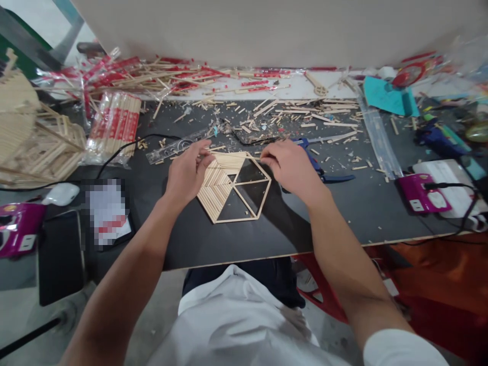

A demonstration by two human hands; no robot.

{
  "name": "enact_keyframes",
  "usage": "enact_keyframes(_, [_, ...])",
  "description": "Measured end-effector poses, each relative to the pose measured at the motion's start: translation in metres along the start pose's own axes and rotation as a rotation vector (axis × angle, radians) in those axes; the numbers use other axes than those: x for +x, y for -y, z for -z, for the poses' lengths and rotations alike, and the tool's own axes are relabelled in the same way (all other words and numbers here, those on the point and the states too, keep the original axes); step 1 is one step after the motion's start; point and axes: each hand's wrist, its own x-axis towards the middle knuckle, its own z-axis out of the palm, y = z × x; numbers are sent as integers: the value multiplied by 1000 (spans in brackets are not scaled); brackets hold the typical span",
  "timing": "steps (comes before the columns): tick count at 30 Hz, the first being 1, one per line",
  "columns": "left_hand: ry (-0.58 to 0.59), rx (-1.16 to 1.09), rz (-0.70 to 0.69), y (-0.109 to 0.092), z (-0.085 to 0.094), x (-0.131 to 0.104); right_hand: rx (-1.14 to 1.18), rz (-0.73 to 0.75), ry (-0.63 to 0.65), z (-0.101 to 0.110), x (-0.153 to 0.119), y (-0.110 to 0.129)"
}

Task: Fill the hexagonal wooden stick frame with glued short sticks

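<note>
A hexagonal frame of thin wooden sticks lies on the dark table between my hands. Its left and upper sections are filled with sticks laid side by side; the sections at the right and bottom show the table through them. My left hand is at the frame's upper left edge, thumb and fingers curled close together. At the upper right corner is my right hand, its fingers pinched near the rim. Whatever is between the fingertips of either hand is too small to make out. Blue-handled scissors lie partly behind my right hand.
Loose sticks and offcuts litter the back of the table. Packed stick bundles, a phone and stick-built pieces are at left. A purple device, a clear plastic strip and teal paper are at right.
</note>
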Motion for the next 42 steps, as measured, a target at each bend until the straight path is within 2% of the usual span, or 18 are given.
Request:
enact_keyframes(3, [45,30,-79,-4,1,0,8,6,76,1,-4,-2])
enact_keyframes(5, [44,34,-89,-5,2,0,9,2,83,3,-5,0])
enact_keyframes(10, [21,65,-65,-5,0,-2,-81,-47,111,3,-9,24])
enact_keyframes(14, [49,56,-81,-8,-3,-5,-58,15,141,-8,-9,38])
enact_keyframes(18, [95,25,-132,-11,-2,-5,98,72,128,-15,-5,27])
enact_keyframes(24, [126,54,-153,-6,3,-2,190,79,115,-5,-7,8])
enact_keyframes(33, [178,52,-182,-7,1,-4,138,92,190,-5,-8,5])
enact_keyframes(42, [202,51,-194,-9,2,-6,181,139,124,-4,-9,5])
